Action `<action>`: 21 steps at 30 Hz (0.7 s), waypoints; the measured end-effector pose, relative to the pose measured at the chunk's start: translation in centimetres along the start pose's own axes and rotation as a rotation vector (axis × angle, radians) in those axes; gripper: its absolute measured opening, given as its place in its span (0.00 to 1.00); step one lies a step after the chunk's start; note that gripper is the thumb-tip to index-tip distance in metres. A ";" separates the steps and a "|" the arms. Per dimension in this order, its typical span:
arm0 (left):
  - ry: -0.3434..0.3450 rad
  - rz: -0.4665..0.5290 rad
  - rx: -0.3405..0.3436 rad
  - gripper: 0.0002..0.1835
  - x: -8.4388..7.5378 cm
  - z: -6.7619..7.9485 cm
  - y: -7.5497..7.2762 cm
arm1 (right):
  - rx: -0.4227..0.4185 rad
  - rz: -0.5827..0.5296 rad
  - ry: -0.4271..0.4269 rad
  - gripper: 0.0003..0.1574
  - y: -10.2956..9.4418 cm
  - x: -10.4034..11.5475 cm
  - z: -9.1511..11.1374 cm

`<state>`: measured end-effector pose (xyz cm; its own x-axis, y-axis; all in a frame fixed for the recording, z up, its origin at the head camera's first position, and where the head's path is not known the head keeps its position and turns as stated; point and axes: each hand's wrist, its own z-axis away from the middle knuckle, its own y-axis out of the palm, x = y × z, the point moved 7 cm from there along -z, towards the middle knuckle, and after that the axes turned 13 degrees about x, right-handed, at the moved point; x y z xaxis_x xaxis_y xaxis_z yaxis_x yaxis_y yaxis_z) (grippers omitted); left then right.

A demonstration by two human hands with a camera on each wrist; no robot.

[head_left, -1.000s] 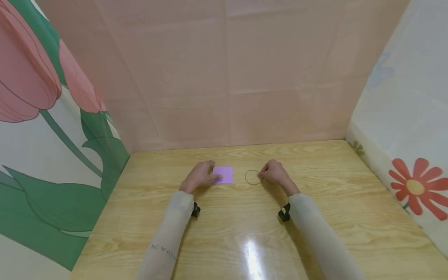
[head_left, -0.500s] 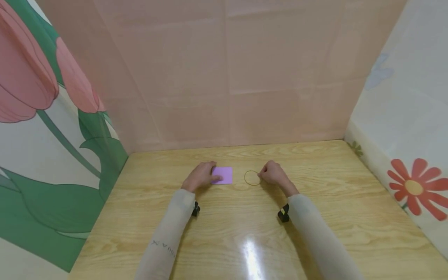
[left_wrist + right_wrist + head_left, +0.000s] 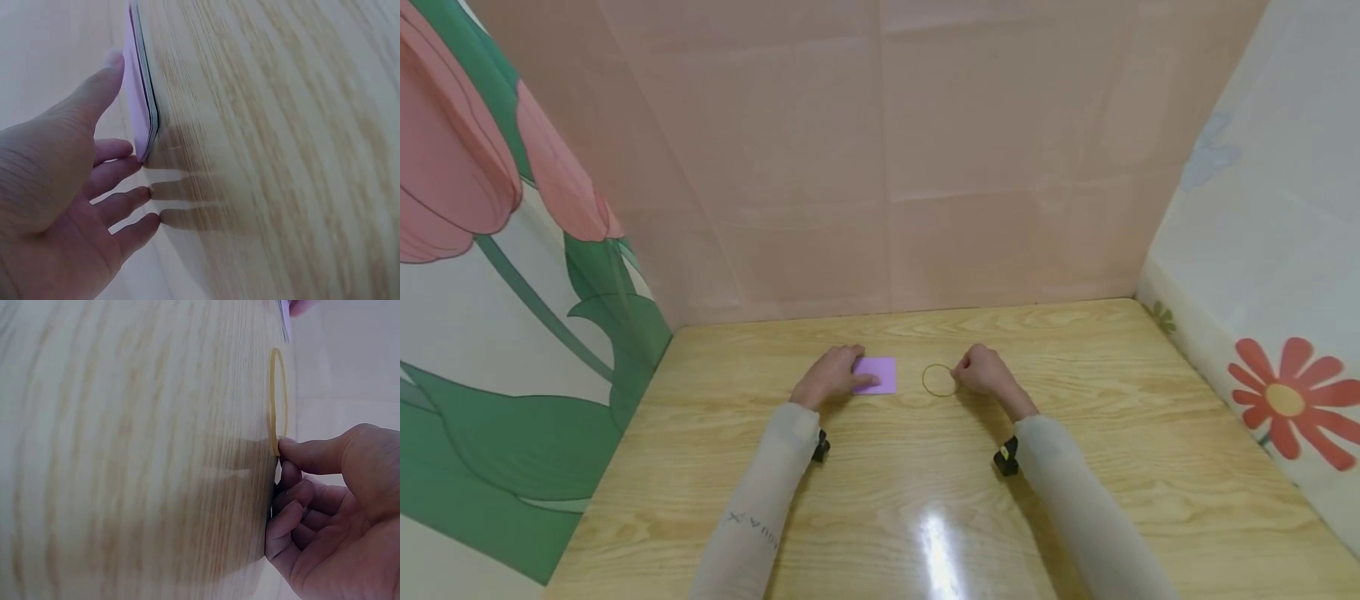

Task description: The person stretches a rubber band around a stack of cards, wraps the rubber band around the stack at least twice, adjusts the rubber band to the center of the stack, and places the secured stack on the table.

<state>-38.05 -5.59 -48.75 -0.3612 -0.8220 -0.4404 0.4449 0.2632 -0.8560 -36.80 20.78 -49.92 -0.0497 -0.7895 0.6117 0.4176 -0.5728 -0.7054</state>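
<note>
The pad [image 3: 882,369] and the band [image 3: 272,403] lie between the 2 hands, in a row running from left hand [image 3: 829,377] to right hand [image 3: 988,372]. The pad is at the left hand, just off its fingertips' inner side and partly under its thumb; the band is at the right hand, touching its fingertips. A strip of bare table [image 3: 887,467] keeps the 2 things apart, so the band's free side faces the pad's edge farthest from the left hand.

The left hand is spread: its thumb rests over the pad's top, and its other fingers reach down by the pad's edge to the table. Whether the thumb presses hard, I cannot tell. The right hand pinches the band's near side between thumb and forefinger, its other fingers curled in on the table.

The pad lies flat, a thin stack of layers, its visible longer side running across from hand to hand; with some of it covered and the view slanted, it could be nearly square. The band is a roundish loop with no clear long axis; from the right hand's pinch it reaches out toward the left hand.
</note>
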 end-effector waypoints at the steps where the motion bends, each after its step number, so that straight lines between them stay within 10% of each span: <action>1: -0.002 -0.003 0.001 0.30 0.0 0.0 0.0 | 0.001 0.001 0.002 0.12 0.0 0.0 0.0; 21: -0.028 -0.164 -0.007 0.31 -0.3 -0.1 0.4 | -0.020 0.031 0.005 0.12 0.2 0.1 -0.1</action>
<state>-37.79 -5.16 -48.96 -0.4057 -0.8677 -0.2872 0.3760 0.1280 -0.9178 -36.84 20.59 -50.08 -0.0416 -0.8083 0.5872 0.4007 -0.5519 -0.7313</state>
